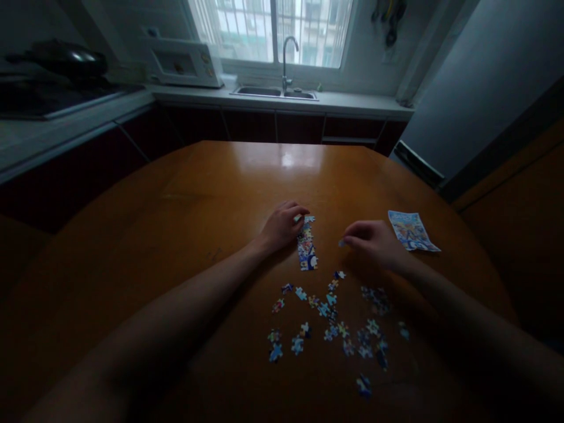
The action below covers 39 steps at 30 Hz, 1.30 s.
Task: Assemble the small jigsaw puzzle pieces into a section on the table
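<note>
The left hand (282,225) is resting with curved fingers on the upper end of the joined puzzle strip (307,247), covering part of its left edge; whether it is pinching anything is hard to tell. The strip is lying mid-surface (247,188), well in from the edges. Loose pieces (324,308) are scattering toward the near edge, the rightmost dim and their pictures unclear. The right hand (372,242) is pinching a small piece (341,242), mostly hidden by fingertips. The creased picture sheet (412,230) is lying near the right edge, its print blurred.

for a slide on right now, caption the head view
Left hand on the joined puzzle strip, right hand pinching a piece above loose pieces
</note>
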### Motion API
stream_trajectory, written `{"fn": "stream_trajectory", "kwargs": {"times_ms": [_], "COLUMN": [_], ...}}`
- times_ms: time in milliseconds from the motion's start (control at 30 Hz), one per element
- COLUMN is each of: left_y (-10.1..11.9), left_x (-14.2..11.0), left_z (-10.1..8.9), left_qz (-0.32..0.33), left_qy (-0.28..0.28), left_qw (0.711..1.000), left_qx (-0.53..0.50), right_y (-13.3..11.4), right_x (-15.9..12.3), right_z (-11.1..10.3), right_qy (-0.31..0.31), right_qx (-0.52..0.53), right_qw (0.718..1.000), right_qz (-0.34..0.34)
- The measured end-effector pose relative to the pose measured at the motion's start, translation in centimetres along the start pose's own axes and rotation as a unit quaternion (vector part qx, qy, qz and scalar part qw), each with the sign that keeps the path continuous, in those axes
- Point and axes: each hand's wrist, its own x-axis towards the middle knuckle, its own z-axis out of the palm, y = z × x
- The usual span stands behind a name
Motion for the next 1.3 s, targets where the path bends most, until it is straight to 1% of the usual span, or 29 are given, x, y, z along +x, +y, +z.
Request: {"fn": "stream_trajectory", "kwargs": {"times_ms": [100, 200, 367, 433, 533, 600, 700, 800, 867, 933, 1000, 1067, 1200, 1300], "left_y": [0.4, 0.9, 1.2, 1.1, 1.0, 1.1, 1.5, 1.8, 1.9, 2.0, 2.0, 1.9, 1.8, 1.9], "left_x": [-0.1, -0.1, -0.1, -0.1, -0.2, -0.3, -0.4, -0.5, -0.5, -0.5, -0.5, -0.5, -0.6, -0.5], "left_z": [-0.2, -0.5, -0.7, -0.6, -0.6, -0.6, -0.9, -1.1, -1.2, -1.2, -1.2, -1.2, -1.1, -1.2], "left_qz": [0.044, 0.089, 0.105, 0.107, 0.100, 0.092, 0.066, 0.034, 0.024, 0.018, 0.021, 0.028, 0.035, 0.030], "left_qy": [0.011, 0.029, 0.069, 0.077, 0.081, 0.067, 0.032, 0.022, 0.024, 0.022, 0.021, 0.022, 0.022, 0.021], "left_qw": [0.999, 0.996, 0.992, 0.991, 0.991, 0.993, 0.997, 0.999, 0.999, 1.000, 1.000, 0.999, 0.999, 0.999], "left_qx": [-0.010, -0.014, -0.015, -0.017, -0.026, -0.031, -0.023, -0.008, -0.003, -0.003, -0.006, -0.009, -0.012, -0.019], "right_y": [0.6, 1.0, 1.6, 2.1, 2.7, 2.9, 2.9, 2.8, 2.9, 2.9, 3.0, 3.0, 3.1, 3.4], "right_x": [3.0, 5.1, 6.7, 6.8, 6.6, 6.3, 6.0, 5.8, 5.8, 5.8, 5.8, 5.8, 5.8, 6.0], "right_z": [0.8, 2.4, 4.4, 4.9, 5.2, 5.3, 5.2, 5.0, 4.7, 4.6, 4.5, 4.6, 4.8, 4.7], "right_qy": [0.079, 0.113, 0.101, 0.094, 0.077, 0.072, 0.068, 0.075, 0.092, 0.102, 0.097, 0.086, 0.076, 0.077], "right_qx": [0.075, 0.130, 0.215, 0.236, 0.240, 0.236, 0.210, 0.151, 0.085, 0.021, -0.018, -0.037, -0.057, -0.060], "right_qw": [0.994, 0.985, 0.971, 0.967, 0.967, 0.968, 0.974, 0.982, 0.984, 0.976, 0.964, 0.955, 0.948, 0.950], "right_qz": [0.001, -0.006, -0.018, -0.025, -0.041, -0.051, -0.058, -0.082, -0.128, -0.193, -0.249, -0.282, -0.305, -0.297]}}
